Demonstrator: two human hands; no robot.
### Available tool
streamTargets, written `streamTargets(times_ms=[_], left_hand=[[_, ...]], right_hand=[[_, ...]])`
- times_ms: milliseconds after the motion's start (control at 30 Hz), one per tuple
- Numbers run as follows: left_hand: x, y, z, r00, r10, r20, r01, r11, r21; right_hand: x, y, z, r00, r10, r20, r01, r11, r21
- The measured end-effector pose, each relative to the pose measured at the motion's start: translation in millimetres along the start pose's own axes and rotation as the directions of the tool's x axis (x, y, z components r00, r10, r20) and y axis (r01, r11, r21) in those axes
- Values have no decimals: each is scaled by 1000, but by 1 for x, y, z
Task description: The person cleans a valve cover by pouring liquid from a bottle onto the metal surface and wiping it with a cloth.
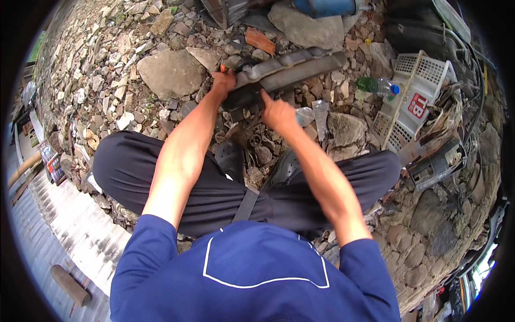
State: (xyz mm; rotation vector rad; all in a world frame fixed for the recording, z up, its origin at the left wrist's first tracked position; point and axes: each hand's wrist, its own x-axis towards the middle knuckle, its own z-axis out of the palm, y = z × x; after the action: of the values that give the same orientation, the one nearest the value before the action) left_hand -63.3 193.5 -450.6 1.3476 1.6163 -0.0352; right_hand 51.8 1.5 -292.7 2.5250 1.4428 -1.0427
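Observation:
A long, dusty grey part (297,72) with a scalloped ridge along its far side lies slantwise over the stones before me. Its near left end is darker, almost black. My left hand (224,81) is closed around that left end, and a small orange tip shows at its fingers. With the index finger stretched out, my right hand (279,112) touches the lower edge of the part near the dark end. The other fingers of that hand are curled, and I see nothing held in them. Both my shoes (230,157) stand on the rubble just below.
Broken stones cover the ground, with large flat rocks (172,73) at the left. To the right lie a green plastic bottle (371,85), a white plastic crate (406,108) and a black casing (436,165). A blue container (322,7) is at the top. Corrugated sheets (72,225) border the lower left.

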Motion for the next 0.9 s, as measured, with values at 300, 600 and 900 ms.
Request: streamTargets(times_ms=[300,600,900], left_hand=[[-13,21,0,988,-153,23,152,986,69],[-21,29,-4,987,-161,-13,161,980,115],[-4,24,1,988,-154,-31,157,974,161]], right_hand=[[-22,-29,56,990,-17,-142,30,996,88],[-5,29,19,996,-23,-88,15,996,-89],[16,150,-63,953,260,-157,-279,954,-108]])
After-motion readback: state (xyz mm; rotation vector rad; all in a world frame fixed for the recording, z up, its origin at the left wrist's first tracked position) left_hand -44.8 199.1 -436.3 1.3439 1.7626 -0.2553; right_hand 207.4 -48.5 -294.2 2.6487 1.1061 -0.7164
